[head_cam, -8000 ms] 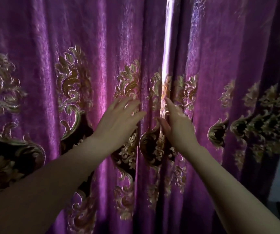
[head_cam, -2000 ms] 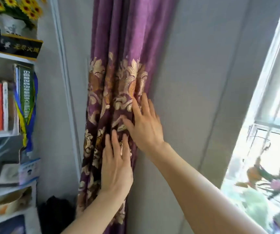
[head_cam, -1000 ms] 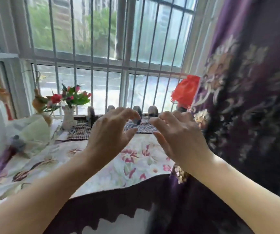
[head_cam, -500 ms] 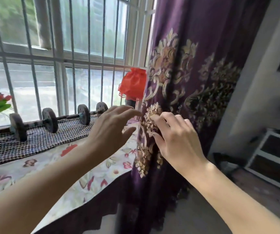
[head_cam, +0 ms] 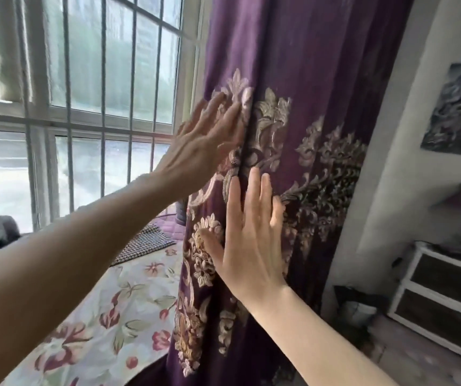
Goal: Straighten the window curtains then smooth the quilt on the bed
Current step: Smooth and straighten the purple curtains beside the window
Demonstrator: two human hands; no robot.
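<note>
A purple curtain (head_cam: 301,79) with gold embroidered scrollwork hangs gathered in folds at the right side of the barred window (head_cam: 98,79). My left hand (head_cam: 204,140) lies flat with spread fingers on the curtain's left fold, high up. My right hand (head_cam: 251,240) presses flat on the fabric lower down, fingers pointing up. Neither hand grips the cloth. A floral quilt (head_cam: 106,324) in cream with red flowers covers the surface below the window at lower left.
A checked black-and-white mat (head_cam: 145,240) lies on the sill by a dark dumbbell weight (head_cam: 3,227). A white cabinet with dark drawers (head_cam: 443,299) stands at right, a picture (head_cam: 460,110) on the wall above it.
Both hands have risen and flattened onto the right curtain; half a second ago their fingers were curled at its edge. My view has turned further right toward the curtain.
</note>
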